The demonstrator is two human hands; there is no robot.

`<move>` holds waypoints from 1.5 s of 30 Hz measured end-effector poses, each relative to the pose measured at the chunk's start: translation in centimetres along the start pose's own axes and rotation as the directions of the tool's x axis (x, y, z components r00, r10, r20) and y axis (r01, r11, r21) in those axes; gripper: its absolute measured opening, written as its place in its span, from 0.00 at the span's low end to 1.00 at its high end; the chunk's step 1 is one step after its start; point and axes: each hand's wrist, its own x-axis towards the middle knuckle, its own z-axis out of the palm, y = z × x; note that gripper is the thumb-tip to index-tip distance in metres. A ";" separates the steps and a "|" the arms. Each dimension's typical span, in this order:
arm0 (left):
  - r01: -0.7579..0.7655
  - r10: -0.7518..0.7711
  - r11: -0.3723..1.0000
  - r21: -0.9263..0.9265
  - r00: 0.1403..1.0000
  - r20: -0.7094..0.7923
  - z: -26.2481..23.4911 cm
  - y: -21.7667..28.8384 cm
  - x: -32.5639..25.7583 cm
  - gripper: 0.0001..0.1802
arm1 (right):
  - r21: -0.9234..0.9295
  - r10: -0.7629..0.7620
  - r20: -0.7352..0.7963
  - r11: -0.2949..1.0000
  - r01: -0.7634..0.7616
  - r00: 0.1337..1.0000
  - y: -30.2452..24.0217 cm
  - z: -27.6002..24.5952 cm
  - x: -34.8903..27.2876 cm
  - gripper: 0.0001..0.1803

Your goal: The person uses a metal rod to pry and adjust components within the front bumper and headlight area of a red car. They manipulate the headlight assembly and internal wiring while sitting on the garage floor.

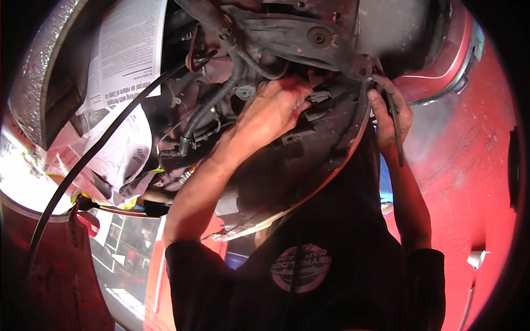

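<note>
My left hand (276, 106) reaches into the car's body with its fingers curled closed. They press beside a small grey connector (320, 97) on dark metalwork. Whatever those fingers pinch is hidden behind the hand. To the right, my right hand (393, 113) is raised at the curved edge of the car's dark panel (331, 165), with its fingers curled. A thin dark strip (398, 144) runs down through this hand and hangs past the wrist. Above both hands lies a grey metal bracket (287, 34) with a round hole.
Ribbed hoses (205, 107) run beside my left forearm. Newspaper sheets (124, 60) and crumpled plastic cover the left side. A long black rod (105, 140) slants across them. Red bodywork (464, 165) fills the right, with a small white cup-like object (476, 259) low down.
</note>
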 end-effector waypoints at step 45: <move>0.390 -0.368 0.920 0.033 0.833 0.414 -2.8 3.3 3.2 0.19 | 0.137 0.153 0.131 0.976 -0.171 0.979 3.4 -0.9 4.1 0.24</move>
